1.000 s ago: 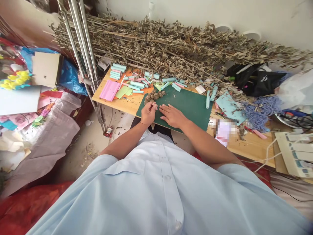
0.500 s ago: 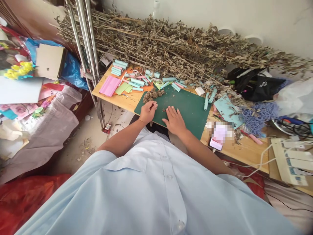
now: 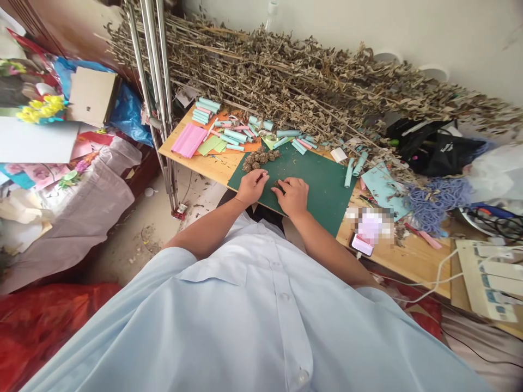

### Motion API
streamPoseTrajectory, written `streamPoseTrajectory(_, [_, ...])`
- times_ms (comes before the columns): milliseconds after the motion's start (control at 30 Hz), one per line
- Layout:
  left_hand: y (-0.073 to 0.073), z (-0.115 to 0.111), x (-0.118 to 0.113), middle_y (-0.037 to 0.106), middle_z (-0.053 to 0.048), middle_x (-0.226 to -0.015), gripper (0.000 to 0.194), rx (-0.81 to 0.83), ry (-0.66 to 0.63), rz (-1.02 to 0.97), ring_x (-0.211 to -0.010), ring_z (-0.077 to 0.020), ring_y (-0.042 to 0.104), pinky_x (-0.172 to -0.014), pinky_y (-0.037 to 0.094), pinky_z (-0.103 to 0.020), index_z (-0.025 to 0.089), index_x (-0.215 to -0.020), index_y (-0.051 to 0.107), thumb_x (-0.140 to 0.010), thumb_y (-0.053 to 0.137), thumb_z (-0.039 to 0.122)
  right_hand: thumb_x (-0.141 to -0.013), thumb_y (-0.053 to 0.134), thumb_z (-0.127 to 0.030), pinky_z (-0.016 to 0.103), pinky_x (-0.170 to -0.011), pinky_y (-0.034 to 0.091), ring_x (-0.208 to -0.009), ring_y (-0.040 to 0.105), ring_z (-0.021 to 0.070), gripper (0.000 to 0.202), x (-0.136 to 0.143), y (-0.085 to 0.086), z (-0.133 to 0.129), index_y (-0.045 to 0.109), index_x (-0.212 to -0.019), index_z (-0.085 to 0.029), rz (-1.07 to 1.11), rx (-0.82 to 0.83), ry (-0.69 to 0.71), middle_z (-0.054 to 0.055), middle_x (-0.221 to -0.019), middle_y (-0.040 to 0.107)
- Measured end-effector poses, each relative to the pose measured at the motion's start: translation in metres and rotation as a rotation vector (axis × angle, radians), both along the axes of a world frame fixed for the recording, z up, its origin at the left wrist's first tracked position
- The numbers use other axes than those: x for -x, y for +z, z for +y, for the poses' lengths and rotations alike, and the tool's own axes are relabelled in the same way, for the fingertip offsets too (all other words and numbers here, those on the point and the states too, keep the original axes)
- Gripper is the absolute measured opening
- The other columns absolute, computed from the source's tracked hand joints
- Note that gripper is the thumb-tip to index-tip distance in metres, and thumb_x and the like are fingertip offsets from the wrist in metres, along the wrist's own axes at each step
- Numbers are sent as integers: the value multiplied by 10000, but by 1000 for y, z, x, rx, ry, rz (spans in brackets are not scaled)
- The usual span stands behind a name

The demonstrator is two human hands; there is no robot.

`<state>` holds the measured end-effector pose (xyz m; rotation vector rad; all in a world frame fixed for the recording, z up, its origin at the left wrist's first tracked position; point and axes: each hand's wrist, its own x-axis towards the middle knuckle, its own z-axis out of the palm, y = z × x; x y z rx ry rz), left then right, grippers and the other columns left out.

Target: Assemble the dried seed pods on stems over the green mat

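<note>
My left hand (image 3: pixel 252 186) is over the near edge of the green mat (image 3: pixel 322 188), its thumb and fingers pinched together. Whatever lies between those fingertips is too small to make out. Just beyond it is a heap of brown balls of dried plant (image 3: pixel 261 157). My right hand (image 3: pixel 293 196) rests on the mat a short way to the right, fingers curled and thumb brought in. At its fingertips is a small dark-brown bit of dried plant (image 3: pixel 279 183). The two hands are apart.
Dried leafy stalks (image 3: pixel 278 76) lie along the wall. Rolled blue and pink papers (image 3: pixel 235 136) edge the mat. To the right are a phone (image 3: pixel 362 245), blue-violet cord (image 3: pixel 437 201) and a power strip (image 3: pixel 486 277). Metal poles (image 3: pixel 153 71) stand at the left.
My right hand has gone from lying flat with fingers spread to curled, its fingertips drawn in at the brown bits. My left hand stays pinched. The view has shifted slightly.
</note>
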<state>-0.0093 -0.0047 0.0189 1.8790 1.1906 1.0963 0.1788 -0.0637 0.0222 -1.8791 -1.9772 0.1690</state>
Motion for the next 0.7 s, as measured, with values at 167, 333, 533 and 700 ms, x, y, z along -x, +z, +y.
streamPoseTrajectory(167, [-6, 1, 0, 752, -71, -982, 187, -43, -33, 57, -934, -191, 704, -897, 544, -308, 200, -987, 663, -1038, 565, 352, -1042, 582, -442, 493, -1003, 418, -1138, 583, 327, 333, 2, -2, 10, 835, -1148, -253, 17, 34, -45, 133, -1158, 736])
streamPoseTrajectory(333, [-11, 2, -1, 737, -74, -976, 179, -117, -86, 83, -934, -199, 699, -895, 548, -319, 193, -974, 659, -1045, 559, 323, -1065, 541, -385, 472, -987, 387, -1107, 582, 310, 318, 4, -1, 12, 825, -1095, -244, -33, 46, -34, 122, -1120, 751])
streamPoseTrajectory(533, [-14, 1, -2, 744, -81, -982, 181, -158, -144, 99, -959, -203, 709, -909, 561, -328, 181, -1023, 683, -1049, 563, 314, -1056, 536, -315, 459, -959, 362, -1045, 576, 311, 245, 5, -2, 13, 736, -977, -199, -84, -58, 62, 123, -1016, 737])
streamPoseTrajectory(700, [-13, 2, -1, 753, -89, -990, 203, -146, -204, 110, -951, -204, 713, -899, 566, -333, 174, -1061, 701, -1057, 560, 321, -1033, 537, -296, 449, -942, 397, -984, 600, 300, 204, 0, 6, 17, 680, -910, -219, 45, -74, 19, 110, -966, 729])
